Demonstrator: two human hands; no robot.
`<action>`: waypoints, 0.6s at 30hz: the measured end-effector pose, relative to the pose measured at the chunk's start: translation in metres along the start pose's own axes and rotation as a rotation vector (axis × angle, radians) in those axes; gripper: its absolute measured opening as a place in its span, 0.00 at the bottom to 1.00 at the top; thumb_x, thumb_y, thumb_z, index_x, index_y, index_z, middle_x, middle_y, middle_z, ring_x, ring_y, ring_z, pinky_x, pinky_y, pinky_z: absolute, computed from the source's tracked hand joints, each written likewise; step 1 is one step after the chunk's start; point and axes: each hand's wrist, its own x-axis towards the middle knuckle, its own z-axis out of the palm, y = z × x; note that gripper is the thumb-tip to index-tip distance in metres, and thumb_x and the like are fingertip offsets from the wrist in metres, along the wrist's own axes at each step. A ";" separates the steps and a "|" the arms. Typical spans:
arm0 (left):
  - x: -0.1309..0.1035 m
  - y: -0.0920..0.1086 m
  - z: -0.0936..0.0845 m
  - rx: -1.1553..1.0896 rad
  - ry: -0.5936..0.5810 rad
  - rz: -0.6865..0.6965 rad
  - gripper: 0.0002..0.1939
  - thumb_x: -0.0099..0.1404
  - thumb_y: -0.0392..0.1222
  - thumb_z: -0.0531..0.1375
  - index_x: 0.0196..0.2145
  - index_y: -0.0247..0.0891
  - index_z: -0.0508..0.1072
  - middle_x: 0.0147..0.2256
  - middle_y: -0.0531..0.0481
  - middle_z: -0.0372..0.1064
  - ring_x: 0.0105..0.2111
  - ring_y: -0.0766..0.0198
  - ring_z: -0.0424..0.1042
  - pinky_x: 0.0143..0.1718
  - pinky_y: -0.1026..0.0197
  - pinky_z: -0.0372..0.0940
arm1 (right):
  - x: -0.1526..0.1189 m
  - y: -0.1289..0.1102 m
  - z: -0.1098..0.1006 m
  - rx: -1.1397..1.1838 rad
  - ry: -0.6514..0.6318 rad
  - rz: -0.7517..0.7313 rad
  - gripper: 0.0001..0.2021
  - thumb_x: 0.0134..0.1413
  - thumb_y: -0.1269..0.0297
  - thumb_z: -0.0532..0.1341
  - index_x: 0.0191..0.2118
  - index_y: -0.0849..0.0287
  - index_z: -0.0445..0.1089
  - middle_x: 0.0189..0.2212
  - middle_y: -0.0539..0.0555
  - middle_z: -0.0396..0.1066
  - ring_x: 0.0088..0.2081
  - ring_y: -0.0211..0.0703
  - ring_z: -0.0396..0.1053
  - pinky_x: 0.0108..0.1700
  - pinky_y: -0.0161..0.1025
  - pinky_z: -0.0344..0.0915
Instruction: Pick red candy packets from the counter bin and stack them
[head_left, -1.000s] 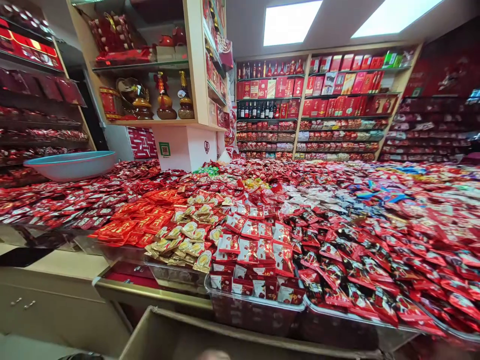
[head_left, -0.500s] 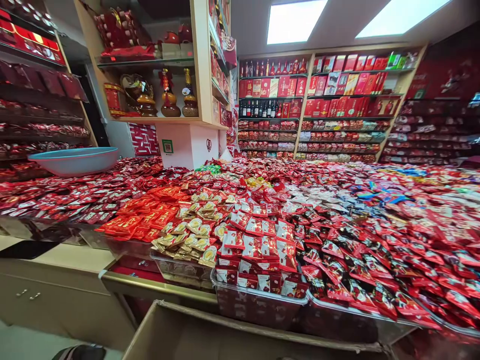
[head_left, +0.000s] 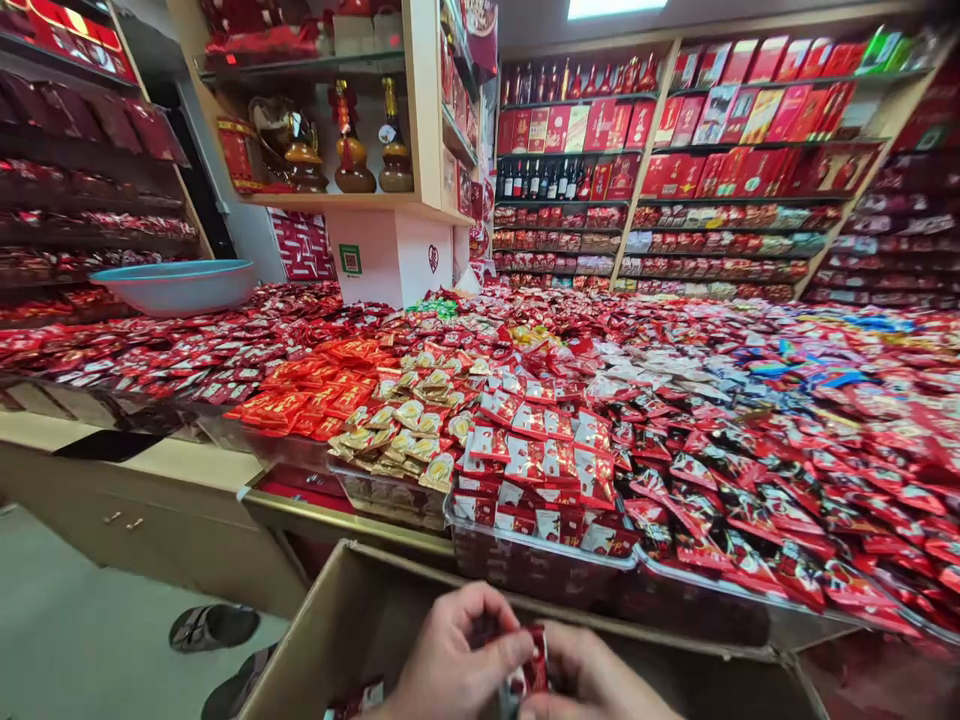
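At the bottom centre of the frame, both hands met over the box (head_left: 352,620). The left hand (head_left: 450,660) and right hand (head_left: 592,680) pinched one red packet (head_left: 534,665) between them, its long axis upright, fingertips clamped on it.

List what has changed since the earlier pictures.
The view has tilted down. Both hands have come into view above the cardboard box: the left hand and right hand now pinch red candy packets between them. Sandals now show on the floor. The candy display, clear bins and blue basin lie as before.
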 end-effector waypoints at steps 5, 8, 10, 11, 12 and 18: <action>0.002 0.024 0.012 -0.358 0.094 -0.085 0.13 0.50 0.46 0.63 0.25 0.33 0.69 0.19 0.55 0.64 0.19 0.74 0.59 0.21 0.70 0.55 | -0.013 -0.016 -0.003 0.448 0.086 -0.119 0.11 0.47 0.62 0.63 0.33 0.64 0.67 0.24 0.51 0.68 0.25 0.34 0.64 0.29 0.33 0.63; 0.004 0.021 0.015 -0.431 0.099 -0.093 0.13 0.54 0.48 0.61 0.30 0.34 0.70 0.21 0.55 0.65 0.20 0.73 0.60 0.21 0.69 0.56 | -0.015 -0.019 -0.005 0.462 0.090 -0.123 0.11 0.48 0.61 0.61 0.33 0.65 0.67 0.25 0.52 0.68 0.24 0.33 0.63 0.27 0.33 0.63; 0.003 0.020 0.014 -0.429 0.083 -0.059 0.15 0.55 0.50 0.59 0.34 0.36 0.69 0.23 0.54 0.66 0.21 0.72 0.61 0.23 0.68 0.58 | -0.014 -0.019 -0.005 0.459 0.103 -0.125 0.11 0.48 0.60 0.61 0.34 0.65 0.67 0.25 0.52 0.68 0.23 0.33 0.63 0.26 0.33 0.64; 0.002 0.019 0.014 -0.399 0.053 -0.036 0.15 0.55 0.50 0.59 0.35 0.36 0.68 0.24 0.54 0.66 0.23 0.71 0.62 0.25 0.67 0.59 | -0.013 -0.019 -0.004 0.453 0.110 -0.125 0.12 0.48 0.60 0.61 0.34 0.64 0.67 0.24 0.52 0.68 0.23 0.33 0.63 0.26 0.32 0.64; 0.001 0.019 0.012 -0.350 0.016 -0.007 0.15 0.55 0.49 0.60 0.36 0.36 0.68 0.25 0.54 0.67 0.24 0.70 0.63 0.27 0.67 0.59 | -0.013 -0.019 -0.004 0.449 0.114 -0.122 0.12 0.47 0.60 0.62 0.33 0.64 0.66 0.24 0.51 0.68 0.23 0.33 0.63 0.26 0.32 0.64; -0.003 0.014 0.006 -0.116 0.024 0.149 0.08 0.54 0.42 0.61 0.29 0.35 0.73 0.27 0.52 0.66 0.29 0.66 0.63 0.32 0.65 0.60 | -0.011 -0.017 0.000 0.302 0.140 -0.109 0.12 0.46 0.58 0.62 0.34 0.61 0.64 0.27 0.50 0.66 0.29 0.35 0.62 0.34 0.33 0.61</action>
